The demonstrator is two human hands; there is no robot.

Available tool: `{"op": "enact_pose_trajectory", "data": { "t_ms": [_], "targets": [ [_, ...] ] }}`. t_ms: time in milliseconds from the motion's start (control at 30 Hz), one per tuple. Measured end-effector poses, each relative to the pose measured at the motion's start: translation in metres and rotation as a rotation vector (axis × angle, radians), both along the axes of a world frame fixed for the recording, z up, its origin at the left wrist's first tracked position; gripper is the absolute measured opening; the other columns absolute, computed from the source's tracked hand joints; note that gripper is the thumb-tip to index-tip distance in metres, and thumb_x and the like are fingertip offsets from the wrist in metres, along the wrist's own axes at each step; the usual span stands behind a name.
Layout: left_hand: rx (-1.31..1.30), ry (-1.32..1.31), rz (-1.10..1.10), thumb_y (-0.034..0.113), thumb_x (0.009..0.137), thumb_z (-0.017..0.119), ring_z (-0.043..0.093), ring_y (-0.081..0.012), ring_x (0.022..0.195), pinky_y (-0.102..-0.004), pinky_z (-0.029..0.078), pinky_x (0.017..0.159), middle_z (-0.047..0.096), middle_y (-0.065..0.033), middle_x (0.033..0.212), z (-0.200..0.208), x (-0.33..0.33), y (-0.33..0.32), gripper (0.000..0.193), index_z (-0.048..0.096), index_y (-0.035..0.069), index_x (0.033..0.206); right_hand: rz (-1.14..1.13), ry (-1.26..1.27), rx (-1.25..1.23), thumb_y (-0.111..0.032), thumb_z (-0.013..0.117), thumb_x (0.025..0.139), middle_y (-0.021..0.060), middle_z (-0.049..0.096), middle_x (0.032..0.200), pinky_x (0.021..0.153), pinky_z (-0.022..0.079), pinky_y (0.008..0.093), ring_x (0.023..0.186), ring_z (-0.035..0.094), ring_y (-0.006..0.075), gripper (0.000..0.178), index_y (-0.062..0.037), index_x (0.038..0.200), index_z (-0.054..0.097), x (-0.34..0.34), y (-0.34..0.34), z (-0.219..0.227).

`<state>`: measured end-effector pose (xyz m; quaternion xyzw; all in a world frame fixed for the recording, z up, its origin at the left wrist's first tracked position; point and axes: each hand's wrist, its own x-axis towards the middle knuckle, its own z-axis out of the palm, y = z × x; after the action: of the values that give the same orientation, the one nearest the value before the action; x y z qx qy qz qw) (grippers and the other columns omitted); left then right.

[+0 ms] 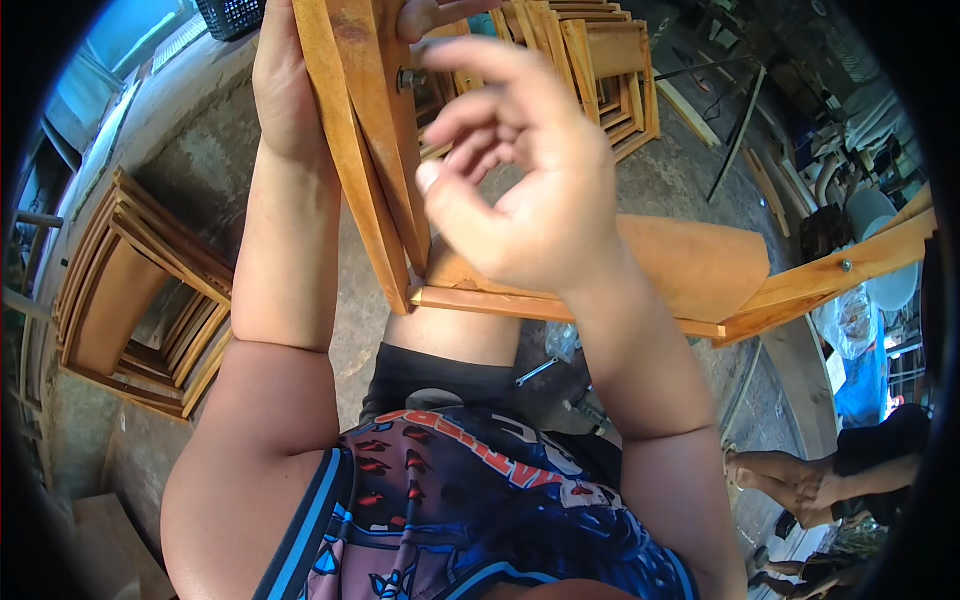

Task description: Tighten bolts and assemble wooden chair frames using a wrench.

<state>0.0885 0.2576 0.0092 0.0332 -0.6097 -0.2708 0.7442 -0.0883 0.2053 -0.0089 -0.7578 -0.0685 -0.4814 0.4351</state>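
The light is uneven: brightest at the upper left, where the wall (88,108) glares bluish white, and again at the right around the blue sheet (865,390). The middle is moderately lit, with soft highlights on the left forearm (290,215) and warm color on the wood (372,150). The floor (725,60) at the upper right sinks into dimness. Motion blur smears the right hand (550,170), most of all its raised fingers, while the bolt (407,78) is fairly clear. Fisheye distortion stretches shapes toward the rim, detail softens there, and the corners fall to black.
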Motion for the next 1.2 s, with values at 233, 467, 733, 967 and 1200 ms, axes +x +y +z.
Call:
{"op": "enact_pose_trajectory", "data": {
  "t_ms": [233,467,733,967,1200],
  "targets": [
    [0.286,0.192,0.121,0.056,0.109,0.028,0.068,-0.0355,0.094,-0.0459,0.059,0.089,0.063,-0.0176,0.083,0.009,-0.019,0.010,0.078,0.049,-0.017,0.128,-0.148,0.192,-0.091,-0.004,0.075,0.085,-0.0020,0.064,0.078,0.058,0.047,0.0170,0.064,0.056,0.0010,0.034,-0.0056,0.118,0.067,0.005,-0.008,0.016],
    [0.182,0.157,0.144,0.057,0.109,0.024,0.068,-0.0395,0.098,-0.0543,0.056,0.098,0.062,-0.0167,0.081,0.007,-0.015,0.005,0.076,0.057,-0.010,0.122,-0.264,-0.149,-0.344,-0.004,0.076,0.089,0.0050,0.072,0.084,0.062,0.055,0.0212,0.070,0.068,0.0076,0.017,-0.0027,0.106,0.072,0.025,-0.016,0.005],
    [0.243,0.213,-0.026,0.060,0.108,0.021,0.057,-0.0543,0.121,-0.0616,0.045,0.110,0.062,-0.0211,0.092,0.003,-0.017,0.014,0.081,0.056,-0.011,0.126,-0.386,-0.230,-0.376,-0.009,0.077,0.091,0.0072,0.071,0.075,0.060,0.056,0.0270,0.066,0.070,0.0134,0.011,-0.0022,0.097,0.071,0.023,-0.003,0.002],
    [0.137,0.082,0.056,0.060,0.108,0.019,0.060,-0.0501,0.116,-0.0618,0.037,0.116,0.061,-0.0182,0.085,0.005,-0.021,0.007,0.082,0.059,-0.010,0.122,-0.253,-0.154,-0.225,-0.007,0.071,0.095,0.0109,0.072,0.084,0.064,0.057,0.0282,0.069,0.071,0.0158,0.011,0.0004,0.099,0.063,0.022,-0.001,-0.002],
    [0.148,0.148,0.029,0.060,0.108,0.019,0.062,-0.0461,0.109,-0.0613,0.033,0.119,0.061,-0.0169,0.082,0.007,-0.029,0.011,0.084,0.063,-0.011,0.108,-0.360,-0.133,-0.342,-0.004,0.069,0.094,0.0116,0.073,0.093,0.069,0.060,0.0305,0.077,0.074,0.0186,0.014,0.0011,0.105,0.063,0.020,0.008,0.001]
  ]
}}
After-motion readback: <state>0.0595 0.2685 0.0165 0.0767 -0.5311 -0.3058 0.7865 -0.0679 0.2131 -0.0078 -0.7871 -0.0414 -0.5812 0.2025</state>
